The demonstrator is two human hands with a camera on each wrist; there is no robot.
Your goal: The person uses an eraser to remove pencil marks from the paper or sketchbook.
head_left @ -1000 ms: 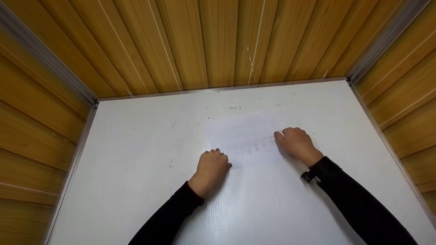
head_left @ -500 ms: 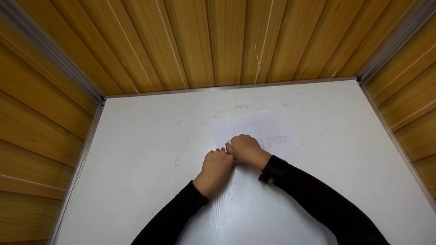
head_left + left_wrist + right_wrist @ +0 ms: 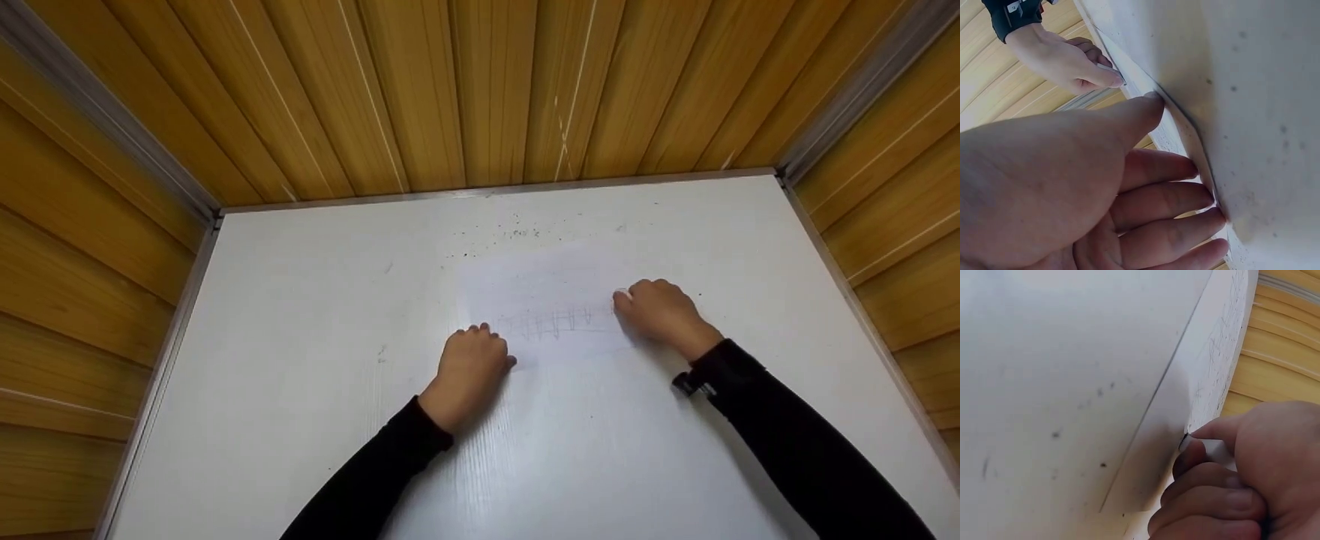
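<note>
A white sheet of paper (image 3: 555, 281) lies flat on the white table (image 3: 300, 337), with a row of faint pencil strokes (image 3: 559, 322) across it. My left hand (image 3: 472, 360) presses its fingertips (image 3: 1207, 197) on the sheet's near left corner. My right hand (image 3: 660, 311) sits at the right end of the strokes and pinches a small white eraser (image 3: 620, 294) between thumb and fingers, its tip down on the paper. The eraser (image 3: 1213, 450) shows against the sheet in the right wrist view. Both arms wear black sleeves.
Wooden plank walls (image 3: 480, 90) close the table in at the back and on both sides, behind a metal rim (image 3: 495, 191). Small dark crumbs (image 3: 517, 234) are scattered on the table just beyond the paper.
My right hand swept left along the strokes until it met my left hand, then moved back to their right end. My left hand has stayed on the paper.
</note>
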